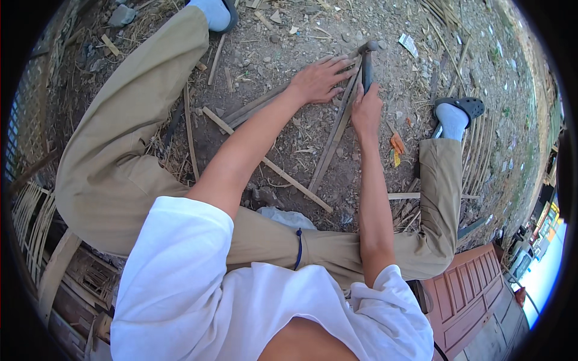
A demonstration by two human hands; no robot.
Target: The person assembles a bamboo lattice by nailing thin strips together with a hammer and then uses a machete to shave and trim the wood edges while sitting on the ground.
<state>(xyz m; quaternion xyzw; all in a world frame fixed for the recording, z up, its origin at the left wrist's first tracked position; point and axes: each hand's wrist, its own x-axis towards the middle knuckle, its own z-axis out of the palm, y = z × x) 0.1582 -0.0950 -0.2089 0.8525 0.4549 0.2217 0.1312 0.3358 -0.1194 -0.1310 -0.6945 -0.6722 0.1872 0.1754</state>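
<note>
One left hand spread out beside long wooden strips; right hand wrapped around hammer.

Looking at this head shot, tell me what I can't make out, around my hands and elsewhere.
All in the head view:
- Lower end of the hammer's handle: hidden inside the right hand.
- Whatever lies under the left palm: covered by the left hand itself.
- Left clog: cut off by the upper edge.
- Markings on the whitish scrap: too small to read.
</note>
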